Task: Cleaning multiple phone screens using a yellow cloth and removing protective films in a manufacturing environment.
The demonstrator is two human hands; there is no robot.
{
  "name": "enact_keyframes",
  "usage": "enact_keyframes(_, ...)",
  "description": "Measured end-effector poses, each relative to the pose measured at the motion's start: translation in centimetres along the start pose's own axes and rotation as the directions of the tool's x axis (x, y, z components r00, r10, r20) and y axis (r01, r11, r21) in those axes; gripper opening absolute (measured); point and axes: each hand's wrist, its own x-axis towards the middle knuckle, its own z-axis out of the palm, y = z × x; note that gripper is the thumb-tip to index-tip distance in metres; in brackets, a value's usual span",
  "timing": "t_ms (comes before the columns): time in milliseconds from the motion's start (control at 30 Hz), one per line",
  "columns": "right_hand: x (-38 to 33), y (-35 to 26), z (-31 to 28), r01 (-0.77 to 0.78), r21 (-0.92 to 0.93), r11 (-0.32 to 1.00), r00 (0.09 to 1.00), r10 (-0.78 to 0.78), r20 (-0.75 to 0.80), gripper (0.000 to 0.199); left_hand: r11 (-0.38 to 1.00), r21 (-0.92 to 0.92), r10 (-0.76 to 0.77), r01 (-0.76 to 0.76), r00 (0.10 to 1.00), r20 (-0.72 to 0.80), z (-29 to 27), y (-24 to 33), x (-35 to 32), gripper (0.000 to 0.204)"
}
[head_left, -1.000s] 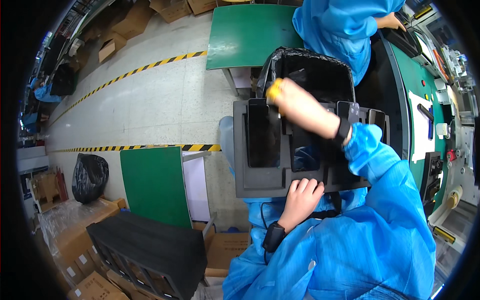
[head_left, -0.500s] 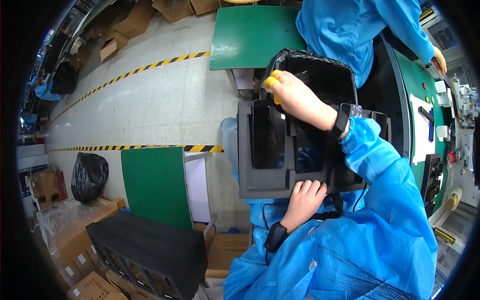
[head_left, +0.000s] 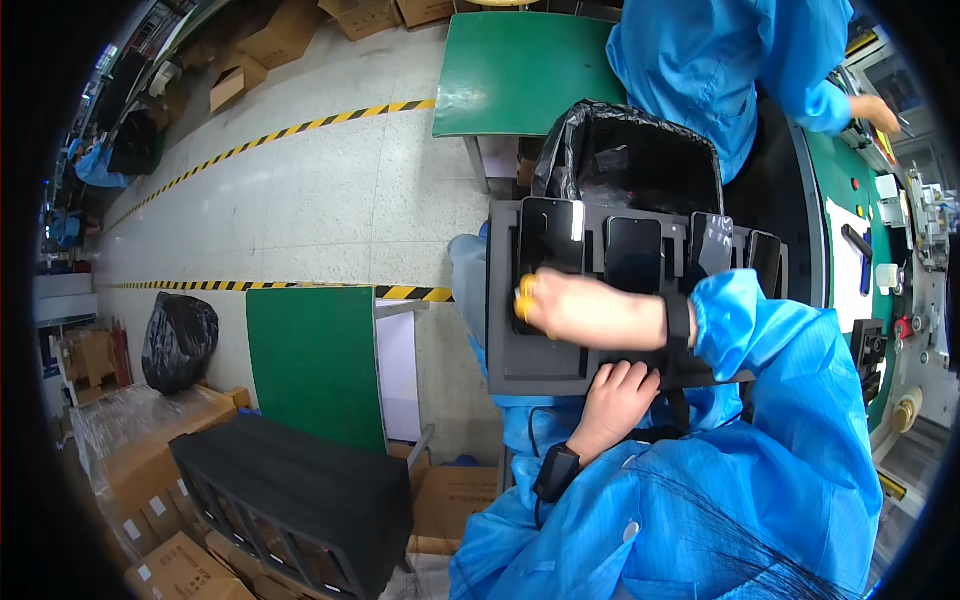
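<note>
A dark foam tray (head_left: pixel 545 372) rests across my lap, with several black smartphones in its slots. My right hand (head_left: pixel 585 312), yellow covers on its fingertips, bends over the lower part of the leftmost phone (head_left: pixel 552 235). Those fingers are drawn together; whether they pinch anything at the phone's surface is hidden. My left hand (head_left: pixel 612 405) grips the tray's near edge with bent fingers. To the right of the leftmost phone lie a second phone (head_left: pixel 633 250), a third phone (head_left: pixel 711 240) with a reflection on its screen, and a further phone (head_left: pixel 763 262) at the tray's right end.
A bin lined with a black bag (head_left: pixel 560 150) stands just beyond the tray. Ahead on the right, another person in a blue smock (head_left: pixel 690 70) works at a green bench (head_left: pixel 835 185). Green tables (head_left: pixel 500 75) and cardboard boxes (head_left: pixel 455 505) stand around.
My right hand has come back from the bin's rim toward me, down to the leftmost phone's lower part. My left hand stays at the tray edge. The view has shifted slightly.
</note>
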Motion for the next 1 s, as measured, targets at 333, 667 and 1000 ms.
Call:
enact_keyframes(333, 0.5, 4.2, -3.0, -0.181, 0.121, 0.976, 0.883, 0.216, -0.417, 0.028, 1.0, -0.007, 0.006, -0.006, 1.0, -0.023, -0.2, 0.1, -0.2, 0.028)
enact_keyframes(667, 2.7, 7.9, -3.2, -0.324, -0.091, 0.942, 0.769, 0.206, -0.606, 0.011, 0.999, 0.023, -0.022, 0.021, 1.0, 0.015, -0.3, 0.5, 0.0, 0.03)
enact_keyframes(1000, -0.9, -3.7, 1.2, -0.069, 0.226, 0.972, 0.976, 0.113, -0.188, 0.024, 0.999, 0.043, -0.017, 0.019, 0.999, -0.04, 1.0, 0.4, -1.0, 0.025)
